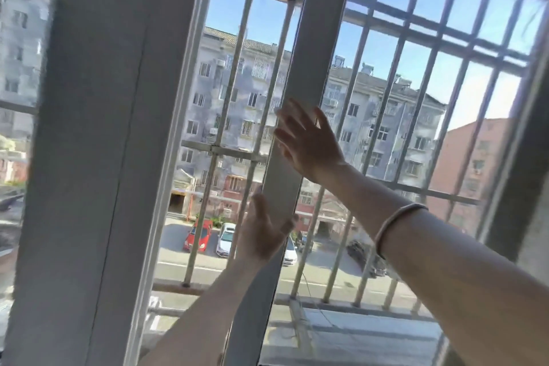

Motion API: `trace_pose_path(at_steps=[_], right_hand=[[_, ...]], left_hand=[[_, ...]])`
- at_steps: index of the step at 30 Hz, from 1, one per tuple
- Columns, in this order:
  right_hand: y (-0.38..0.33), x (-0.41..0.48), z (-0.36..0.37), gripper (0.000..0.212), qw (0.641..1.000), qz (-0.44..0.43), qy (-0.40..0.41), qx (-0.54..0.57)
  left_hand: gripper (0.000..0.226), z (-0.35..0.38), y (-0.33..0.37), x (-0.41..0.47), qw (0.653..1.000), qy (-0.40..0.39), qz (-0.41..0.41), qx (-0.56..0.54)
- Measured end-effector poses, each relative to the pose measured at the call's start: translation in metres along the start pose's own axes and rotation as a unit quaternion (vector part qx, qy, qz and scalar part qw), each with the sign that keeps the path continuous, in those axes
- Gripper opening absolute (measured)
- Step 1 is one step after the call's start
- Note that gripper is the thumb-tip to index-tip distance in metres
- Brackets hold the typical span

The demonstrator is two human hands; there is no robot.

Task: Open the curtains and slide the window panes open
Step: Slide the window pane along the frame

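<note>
1. Two hands press flat on one sliding window pane: the left hand (264, 232) sits low at centre frame against the pane's upright stile (292, 116), the right hand (306, 142) higher on the same stile, a bracelet (395, 223) on its forearm
2. Neither grip closes on anything; both are wide, fingers spread, palms pushing
3. Curtains do not show anywhere, so that step looks done
4. A broad fixed frame post (98, 157) fills the left of the frame; security bars (383, 104) stand outside
5. Risk, as I judge it: flat palms may slip on the smooth stile, or uneven pushing, high and low, could rack the pane and jam it
6. Fingers near the stile's edge could be pinched against the post
7. Bottom track and any latch are cut off; motion blur makes it unclear whether fingertips hook the edge
</note>
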State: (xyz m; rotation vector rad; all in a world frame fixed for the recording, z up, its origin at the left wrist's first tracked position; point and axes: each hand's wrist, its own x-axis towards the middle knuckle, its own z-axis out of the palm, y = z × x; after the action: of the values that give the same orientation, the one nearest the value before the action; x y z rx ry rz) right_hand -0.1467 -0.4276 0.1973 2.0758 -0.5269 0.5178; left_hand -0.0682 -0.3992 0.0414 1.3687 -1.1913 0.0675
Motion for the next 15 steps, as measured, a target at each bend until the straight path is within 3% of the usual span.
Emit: trace_pose_path(at_steps=[6,15], right_hand=[[0.042,-0.045,0.005,0.046,0.995,0.045,-0.077,-0.041],[0.106,-0.107,0.025,0.048,0.973,0.120,-0.159,-0.119]], left_hand=[[0.100,0.063,0.022,-0.001,0.993,-0.085,0.023,-0.073],[0.112,0.158,0.059,-0.003,0.974,-0.187,0.026,-0.123]])
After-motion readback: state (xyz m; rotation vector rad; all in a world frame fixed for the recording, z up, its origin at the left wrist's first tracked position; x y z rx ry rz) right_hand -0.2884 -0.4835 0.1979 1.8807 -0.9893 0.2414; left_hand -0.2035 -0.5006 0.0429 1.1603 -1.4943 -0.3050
